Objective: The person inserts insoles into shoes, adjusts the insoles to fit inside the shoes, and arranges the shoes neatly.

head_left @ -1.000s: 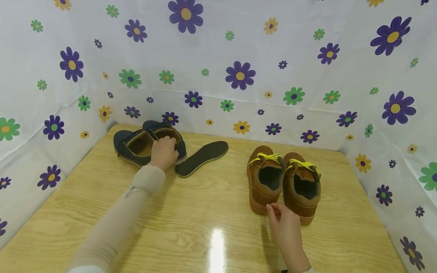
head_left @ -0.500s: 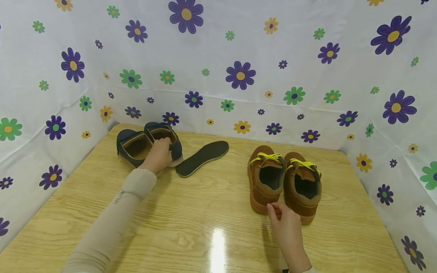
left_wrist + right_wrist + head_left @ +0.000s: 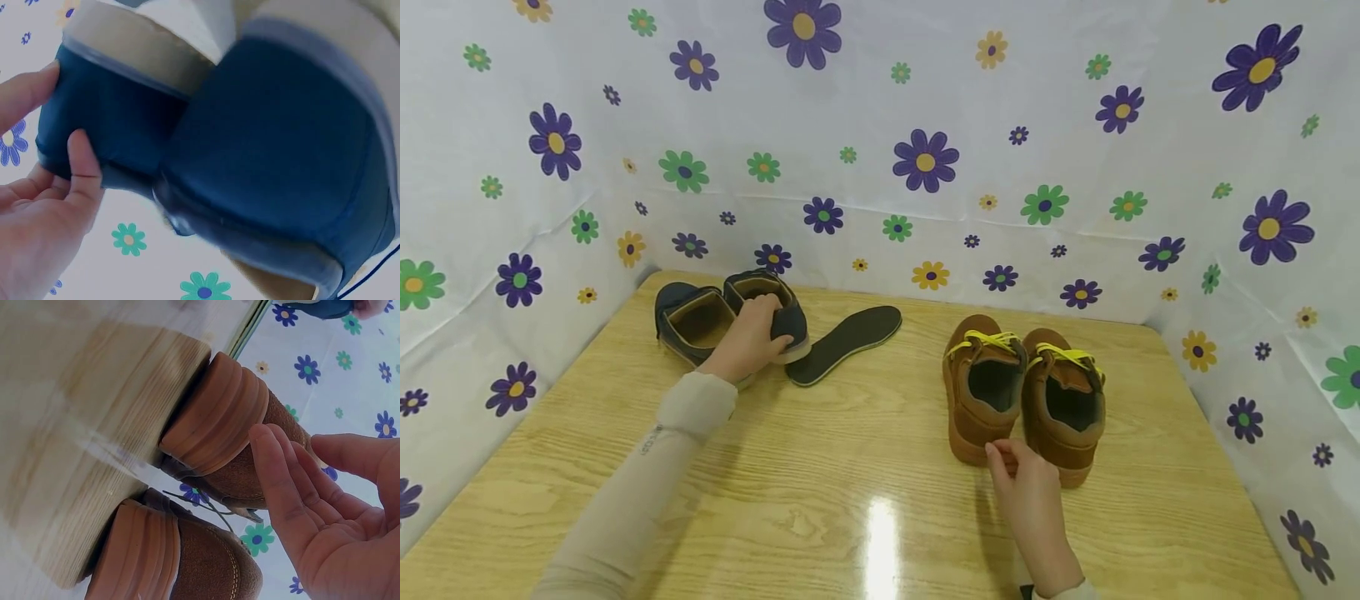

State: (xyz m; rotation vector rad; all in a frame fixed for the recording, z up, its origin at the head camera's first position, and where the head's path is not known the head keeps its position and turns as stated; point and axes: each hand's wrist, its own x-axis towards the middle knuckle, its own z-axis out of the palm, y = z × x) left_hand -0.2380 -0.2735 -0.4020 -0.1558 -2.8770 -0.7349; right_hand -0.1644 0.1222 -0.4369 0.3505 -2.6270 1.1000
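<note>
In the head view two navy shoes stand at the back left. My left hand point(image 3: 743, 340) holds the heel of the right-hand navy shoe point(image 3: 790, 323), the thumb on its outer side and the fingers at the collar. The left-hand navy shoe point(image 3: 674, 297) leans close against it, partly hidden by my hand. A black insole point(image 3: 848, 342) lies just right of the held shoe. My right hand point(image 3: 1032, 504) hovers behind the brown shoes, near the heel of the left-hand brown shoe point(image 3: 973, 432); its fingers are loosely bent, with a gap to the thumb in the right wrist view.
The right-hand brown shoe point(image 3: 1070, 454) stands beside its mate, both with yellow laces. A flower-printed white cloth point(image 3: 865, 108) hangs around the back and sides of the wooden table point(image 3: 805, 467).
The navy shoes have shifted slightly, and my left hand has moved a little left on the right-hand one, its thumb now spread on the heel. My right hand stays in place.
</note>
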